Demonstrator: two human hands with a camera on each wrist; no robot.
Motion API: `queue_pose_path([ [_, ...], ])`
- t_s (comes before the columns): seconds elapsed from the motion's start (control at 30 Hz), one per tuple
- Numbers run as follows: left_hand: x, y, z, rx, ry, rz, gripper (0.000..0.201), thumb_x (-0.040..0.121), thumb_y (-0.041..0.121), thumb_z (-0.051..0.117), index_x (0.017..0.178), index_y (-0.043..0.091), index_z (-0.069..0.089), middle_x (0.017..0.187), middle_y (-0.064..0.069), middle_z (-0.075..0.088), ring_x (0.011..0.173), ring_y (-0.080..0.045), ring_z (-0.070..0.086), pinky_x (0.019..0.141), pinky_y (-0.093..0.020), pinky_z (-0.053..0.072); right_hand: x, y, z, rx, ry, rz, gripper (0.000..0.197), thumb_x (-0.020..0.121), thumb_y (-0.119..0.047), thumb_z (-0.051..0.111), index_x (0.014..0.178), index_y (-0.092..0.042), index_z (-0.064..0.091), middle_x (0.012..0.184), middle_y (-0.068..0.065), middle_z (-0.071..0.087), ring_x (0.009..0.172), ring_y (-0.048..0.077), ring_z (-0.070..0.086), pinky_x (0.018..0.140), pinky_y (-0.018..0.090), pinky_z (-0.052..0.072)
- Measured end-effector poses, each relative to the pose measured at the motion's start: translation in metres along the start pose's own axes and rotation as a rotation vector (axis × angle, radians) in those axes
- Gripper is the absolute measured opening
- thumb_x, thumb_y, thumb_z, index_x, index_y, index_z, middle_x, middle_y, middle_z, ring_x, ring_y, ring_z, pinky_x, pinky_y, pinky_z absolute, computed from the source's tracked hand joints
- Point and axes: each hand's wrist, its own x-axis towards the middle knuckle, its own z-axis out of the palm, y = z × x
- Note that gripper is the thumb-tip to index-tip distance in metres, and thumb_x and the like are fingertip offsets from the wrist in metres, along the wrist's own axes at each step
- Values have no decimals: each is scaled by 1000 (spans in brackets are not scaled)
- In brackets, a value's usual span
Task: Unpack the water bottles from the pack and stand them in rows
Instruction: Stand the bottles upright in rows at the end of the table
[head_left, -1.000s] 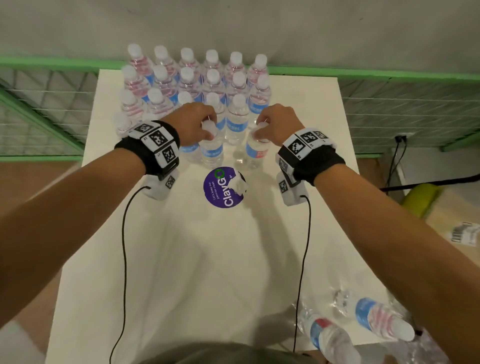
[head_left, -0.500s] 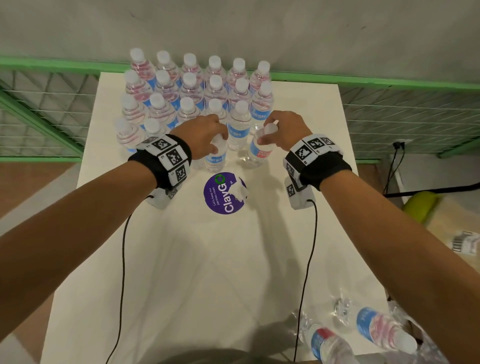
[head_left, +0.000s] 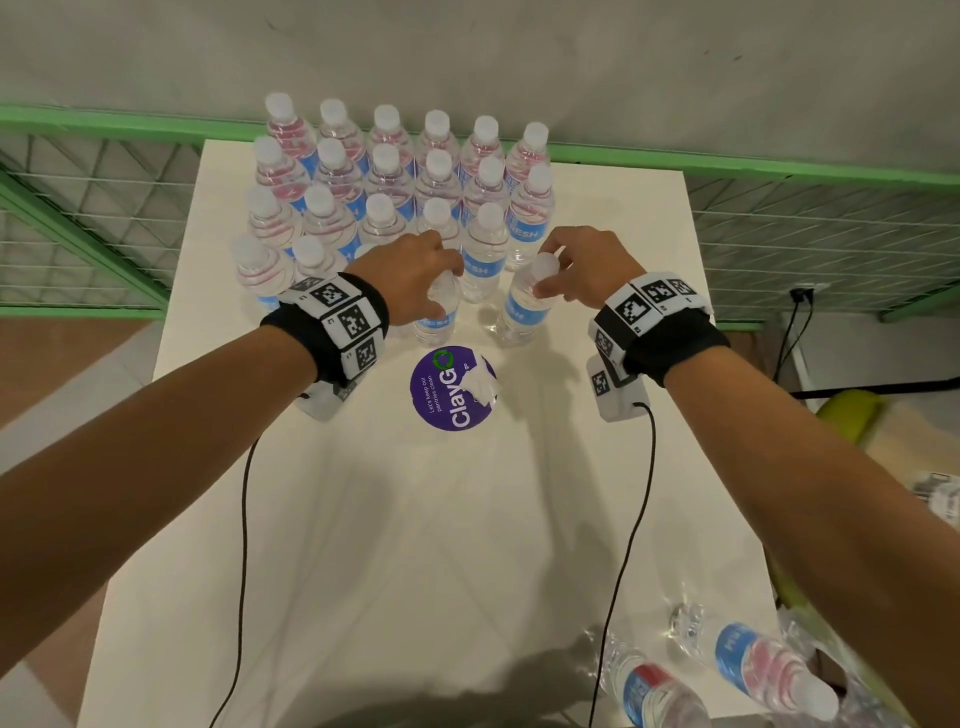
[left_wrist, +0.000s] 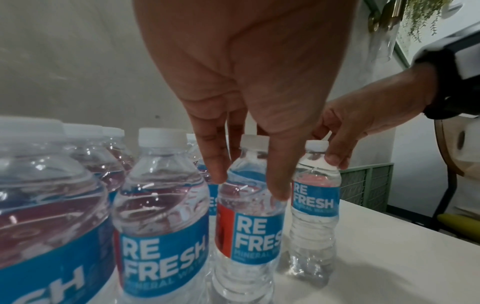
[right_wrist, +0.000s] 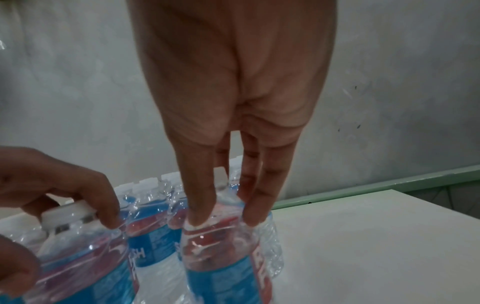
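Several clear water bottles (head_left: 387, 171) with white caps and blue labels stand in rows at the far end of the white table (head_left: 415, 545). My left hand (head_left: 441, 283) grips the neck of a front-row bottle (head_left: 435, 319) from above, fingers down around its shoulder (left_wrist: 249, 205). My right hand (head_left: 545, 275) pinches the neck of the bottle next to it (head_left: 522, 312), which stands slightly tilted; the wrist view shows my fingertips on its shoulder (right_wrist: 221, 246). Two more bottles (head_left: 654, 691) (head_left: 769, 670) lie on their sides at the near right corner.
A round purple sticker (head_left: 441, 400) lies just in front of the two held bottles. Torn clear pack wrap (head_left: 810, 644) sits around the lying bottles. A green-framed wire fence (head_left: 779, 228) runs behind and beside the table. Bare tabletop stretches between sticker and near edge.
Both hands stay on the same two front-row bottles. My right fingers have drawn back, so that bottle's white cap now shows.
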Motion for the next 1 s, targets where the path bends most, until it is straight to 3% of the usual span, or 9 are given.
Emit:
queue_pose_path([
  [0.1, 2, -1, -1, 10, 9, -9, 47, 82, 20, 69, 125, 15, 50, 121, -12, 49, 110, -30, 49, 85, -40, 42, 2, 2, 0, -22, 37, -44, 38, 74, -10, 74, 110, -11, 61, 107, 10, 62, 84, 19, 51, 74, 28, 39],
  [0.23, 5, -1, -1, 19, 26, -1, 48, 83, 14, 67, 127, 12, 49, 122, -14, 48, 111, -32, 48, 87, -43, 44, 5, 5, 3, -5, 37, -40, 41, 75, -14, 75, 112, -12, 58, 104, 4, 56, 90, 16, 49, 78, 27, 38],
  [0.33, 8, -1, -2, 30, 25, -3, 47, 83, 13, 67, 127, 11, 49, 121, -14, 48, 110, -33, 49, 85, -44, 45, 11, 3, 1, -1, 46, -41, 40, 75, -11, 73, 112, -11, 59, 111, 9, 62, 91, 19, 53, 77, 26, 36],
  [0.47, 8, 0, -1, 39, 23, -2, 47, 82, 13, 67, 126, 11, 49, 121, -14, 48, 110, -33, 48, 86, -45, 46, 21, -3, -5, -30, 84, -65, 42, 76, -1, 68, 117, -11, 60, 120, 11, 61, 108, 27, 57, 81, 23, 35],
  [0.63, 8, -1, 2, 47, 25, -2, 47, 83, 12, 65, 127, 11, 48, 123, -14, 46, 111, -33, 46, 85, -44, 44, 32, -6, -10, 20, 84, -41, 45, 76, 1, 68, 117, -14, 60, 117, 12, 63, 91, 26, 57, 92, 38, 49],
  [0.8, 7, -2, 2, 41, 28, -13, 47, 84, 12, 64, 127, 11, 47, 123, -13, 46, 112, -32, 45, 85, -44, 44, 37, -5, -9, 16, 116, -58, 46, 78, -1, 68, 121, -13, 58, 121, 10, 61, 103, 24, 56, 83, 22, 37],
  [0.9, 7, -2, 3, 41, 36, -12, 47, 84, 12, 64, 128, 11, 47, 124, -13, 46, 112, -32, 45, 85, -43, 44, 39, -4, -8, 13, 120, -80, 45, 78, 0, 68, 120, -13, 59, 121, 10, 61, 110, 26, 56, 83, 20, 34],
  [1.0, 8, -4, 2, 34, 40, -10, 47, 83, 12, 65, 127, 11, 48, 122, -14, 47, 111, -33, 46, 85, -43, 44, 39, -3, -8, 8, 116, -92, 45, 78, 0, 67, 120, -13, 59, 121, 10, 61, 102, 22, 54, 82, 19, 33],
])
